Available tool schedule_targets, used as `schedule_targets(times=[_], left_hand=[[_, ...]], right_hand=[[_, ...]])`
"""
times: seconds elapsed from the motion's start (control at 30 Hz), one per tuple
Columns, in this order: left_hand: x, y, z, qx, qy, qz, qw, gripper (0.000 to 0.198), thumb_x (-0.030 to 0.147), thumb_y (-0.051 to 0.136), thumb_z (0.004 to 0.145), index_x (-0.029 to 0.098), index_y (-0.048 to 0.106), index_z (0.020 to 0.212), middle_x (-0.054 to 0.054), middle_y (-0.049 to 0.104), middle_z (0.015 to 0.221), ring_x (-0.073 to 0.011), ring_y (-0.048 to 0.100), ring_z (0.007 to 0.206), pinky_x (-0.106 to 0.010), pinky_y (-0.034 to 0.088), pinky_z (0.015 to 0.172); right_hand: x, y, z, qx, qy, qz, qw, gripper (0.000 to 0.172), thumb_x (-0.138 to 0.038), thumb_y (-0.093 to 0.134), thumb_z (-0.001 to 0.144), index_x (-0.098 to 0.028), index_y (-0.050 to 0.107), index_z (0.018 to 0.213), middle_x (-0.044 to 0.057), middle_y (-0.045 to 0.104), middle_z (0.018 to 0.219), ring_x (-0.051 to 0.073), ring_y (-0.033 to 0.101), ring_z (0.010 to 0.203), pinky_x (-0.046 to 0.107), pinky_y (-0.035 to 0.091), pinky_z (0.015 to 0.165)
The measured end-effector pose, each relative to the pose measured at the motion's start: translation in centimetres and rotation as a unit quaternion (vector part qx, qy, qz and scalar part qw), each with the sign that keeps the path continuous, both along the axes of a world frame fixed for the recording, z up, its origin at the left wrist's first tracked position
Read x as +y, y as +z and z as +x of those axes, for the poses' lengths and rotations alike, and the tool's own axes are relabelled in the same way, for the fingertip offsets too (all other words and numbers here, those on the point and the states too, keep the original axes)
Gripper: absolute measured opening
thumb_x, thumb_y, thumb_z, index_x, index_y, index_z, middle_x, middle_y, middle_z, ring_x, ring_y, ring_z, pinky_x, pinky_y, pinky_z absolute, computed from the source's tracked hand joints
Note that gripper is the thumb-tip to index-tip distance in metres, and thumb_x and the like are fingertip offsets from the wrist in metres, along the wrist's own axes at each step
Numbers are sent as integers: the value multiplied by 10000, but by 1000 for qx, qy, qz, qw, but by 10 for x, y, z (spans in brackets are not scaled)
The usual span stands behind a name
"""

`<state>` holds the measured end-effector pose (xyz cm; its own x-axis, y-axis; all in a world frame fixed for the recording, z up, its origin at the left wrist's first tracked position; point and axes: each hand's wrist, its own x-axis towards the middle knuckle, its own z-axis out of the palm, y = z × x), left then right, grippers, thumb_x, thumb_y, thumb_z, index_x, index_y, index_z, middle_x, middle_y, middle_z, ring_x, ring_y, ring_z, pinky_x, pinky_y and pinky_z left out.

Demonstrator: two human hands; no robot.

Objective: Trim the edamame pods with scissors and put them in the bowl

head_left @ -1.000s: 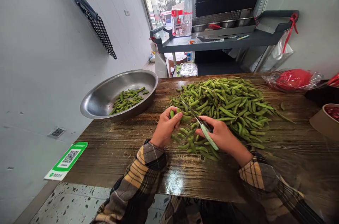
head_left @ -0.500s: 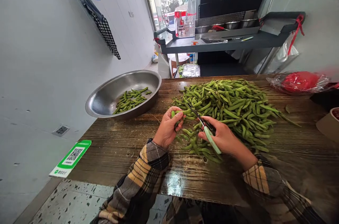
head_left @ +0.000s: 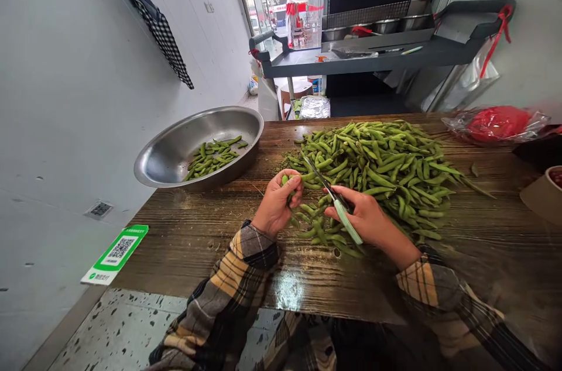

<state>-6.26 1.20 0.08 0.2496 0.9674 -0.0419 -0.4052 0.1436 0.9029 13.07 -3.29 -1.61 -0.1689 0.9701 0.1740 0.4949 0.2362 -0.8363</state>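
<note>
My left hand (head_left: 280,198) is closed round green edamame pods (head_left: 286,180); fingers hide how many. In my right hand (head_left: 362,213) is a pair of scissors with pale green handles (head_left: 348,222). Their dark blades point up and left, beside the fingertips of my left hand. A big heap of edamame pods (head_left: 386,166) lies on the wooden table behind and beneath my right hand. To the left, a wide steel basin (head_left: 151,169) holds a small pile of pods (head_left: 215,157).
The dark wooden table (head_left: 184,248) carries a green QR-code card (head_left: 116,255) at its left edge. At right are a red item in clear plastic (head_left: 498,123) and a paper bowl (head_left: 542,195). A grey cart (head_left: 369,64) stands beyond the table.
The whole view has shifted slightly, so things sit a little higher in the picture. Both hands keep their hold, and the scissor blades stay close to my left fingertips.
</note>
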Motion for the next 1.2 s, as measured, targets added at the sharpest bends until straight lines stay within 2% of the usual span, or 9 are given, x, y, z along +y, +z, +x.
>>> schedule_targets(times=[0.17, 0.27, 0.43, 0.53, 0.7, 0.8, 0.93, 1.07, 1.2], left_hand=[[6, 3, -6, -18, 41, 15, 999, 316, 319, 767, 690, 173, 513, 810, 60, 487, 621, -34, 396, 454, -145, 245, 380], [9, 5, -11, 26, 60, 38, 997, 295, 382, 702, 743, 163, 503, 741, 24, 547, 704, -43, 426, 482, -158, 288, 381], [11, 4, -20, 216, -37, 54, 974, 275, 394, 657, 773, 162, 517, 727, 5, 577, 678, -63, 436, 492, -172, 268, 380], [14, -1, -22, 388, -73, 140, 908, 191, 310, 667, 739, 157, 560, 699, 26, 554, 618, -70, 435, 509, -188, 310, 459], [16, -15, -21, 597, -133, 274, 743, 99, 211, 654, 694, 182, 700, 777, 26, 572, 604, -113, 475, 590, -231, 344, 576], [14, -21, -20, 625, -159, 294, 705, 146, 198, 635, 717, 200, 708, 844, 24, 569, 601, -122, 476, 580, -240, 340, 580], [17, -22, -21, 598, -134, 323, 721, 65, 165, 638, 717, 189, 657, 775, -5, 596, 701, -151, 514, 679, -253, 372, 644], [23, -12, -26, 512, -46, 317, 797, 43, 197, 627, 741, 170, 594, 738, -12, 585, 758, -150, 511, 733, -259, 390, 693], [21, -2, -29, 418, 14, 237, 877, 152, 296, 630, 770, 159, 568, 748, 10, 538, 699, -111, 459, 635, -228, 369, 601]], right_hand=[[0, -3, 1, 9, 2, -11, 1000, 491, -419, 672, 781, -135, 675, 1182, 113, 739, 1000, 262, 662, 853, 377, 490, 792], [1, -1, 3, 44, -21, -25, 998, 517, -454, 660, 784, -125, 669, 1182, 86, 724, 897, 224, 634, 771, 334, 486, 708], [3, 4, 7, 130, -29, -43, 990, 563, -502, 634, 795, -109, 645, 1197, 19, 620, 713, 141, 520, 586, 265, 424, 551], [3, 4, 8, 132, -28, -48, 990, 580, -518, 634, 791, -105, 643, 1198, 8, 592, 683, 125, 477, 544, 256, 396, 518], [4, 3, 8, 105, -27, -42, 993, 605, -524, 630, 789, -87, 643, 1208, 28, 611, 705, 135, 493, 572, 254, 385, 520], [5, 3, 9, 91, -31, -33, 995, 613, -520, 626, 790, -70, 646, 1206, 49, 633, 742, 153, 524, 616, 262, 397, 542], [5, 2, 9, 76, -34, -22, 996, 598, -508, 625, 795, -72, 650, 1203, 63, 661, 771, 174, 563, 657, 275, 426, 575], [5, -2, 10, 84, -31, -14, 996, 556, -488, 623, 805, -109, 651, 1211, 63, 689, 797, 189, 604, 692, 281, 463, 603], [6, -6, 9, 91, -26, -12, 995, 550, -459, 663, 782, -139, 644, 1230, 70, 712, 869, 206, 630, 762, 293, 493, 659]])
